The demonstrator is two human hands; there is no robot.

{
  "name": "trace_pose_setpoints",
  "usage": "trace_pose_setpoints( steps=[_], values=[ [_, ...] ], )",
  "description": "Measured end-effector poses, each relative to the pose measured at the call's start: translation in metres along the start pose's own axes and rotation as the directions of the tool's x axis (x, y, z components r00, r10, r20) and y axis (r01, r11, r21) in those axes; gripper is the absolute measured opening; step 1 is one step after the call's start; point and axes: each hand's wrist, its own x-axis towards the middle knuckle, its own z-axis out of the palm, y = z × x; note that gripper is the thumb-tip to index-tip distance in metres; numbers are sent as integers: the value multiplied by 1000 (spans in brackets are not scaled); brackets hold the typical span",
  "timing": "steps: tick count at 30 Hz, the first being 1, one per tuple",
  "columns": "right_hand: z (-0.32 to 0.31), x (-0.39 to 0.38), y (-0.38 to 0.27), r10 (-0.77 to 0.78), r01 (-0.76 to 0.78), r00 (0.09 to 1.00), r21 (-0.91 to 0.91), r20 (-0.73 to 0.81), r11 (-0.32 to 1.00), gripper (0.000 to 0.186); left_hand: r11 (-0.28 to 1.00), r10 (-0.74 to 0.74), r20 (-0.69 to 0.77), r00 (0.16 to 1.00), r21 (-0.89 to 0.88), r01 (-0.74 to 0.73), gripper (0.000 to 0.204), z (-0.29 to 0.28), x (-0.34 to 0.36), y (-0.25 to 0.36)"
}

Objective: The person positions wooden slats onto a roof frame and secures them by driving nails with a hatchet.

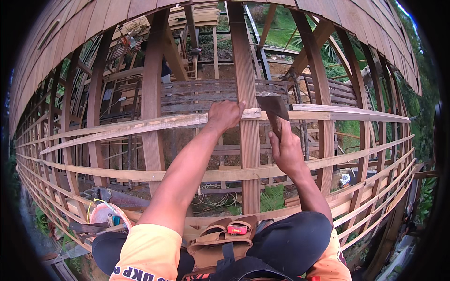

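Note:
My left hand (224, 114) grips the end of a pale wooden batten (178, 121) where it crosses a wide vertical-looking rafter (249, 159) in front of me. My right hand (287, 152) is closed on the handle of a broad-bladed hatchet (274, 107), its head just right of my left hand and over the batten line. Another batten (351, 114) continues to the right behind the blade. My tan leather tool belt (218, 248) holds a small red box (236, 229) at my lap.
More rafters (101, 117) and crossing battens (211, 174) span open gaps above the ground far below. Shingles (112, 16) cover the upper edge. A bucket of tools (108, 218) hangs at lower left. A partly hidden person (165, 70) is below, among stacked timber and slatted planks.

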Motion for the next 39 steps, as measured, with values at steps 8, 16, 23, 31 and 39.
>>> trace_pose_setpoints(
  steps=[8,16,23,31,39],
  values=[
    [0,11,19,405,-293,832,-319,380,901,34,999,1,14,1000,37,-2,73,7,5,1],
    [-6,-12,-1,-124,149,968,104,-217,983,26,1000,2,41,999,20,-3,72,5,2,5],
    [-1,-15,12,348,-330,850,-114,395,937,30,999,51,-55,997,-10,-52,73,15,8,7],
    [-15,-44,8,443,-459,886,131,135,879,30,968,208,-10,978,148,-204,55,-5,-16,-19],
    [-26,-105,39,642,-531,762,652,87,541,57,833,538,-306,786,335,-440,14,-23,-66,35]
  ],
)
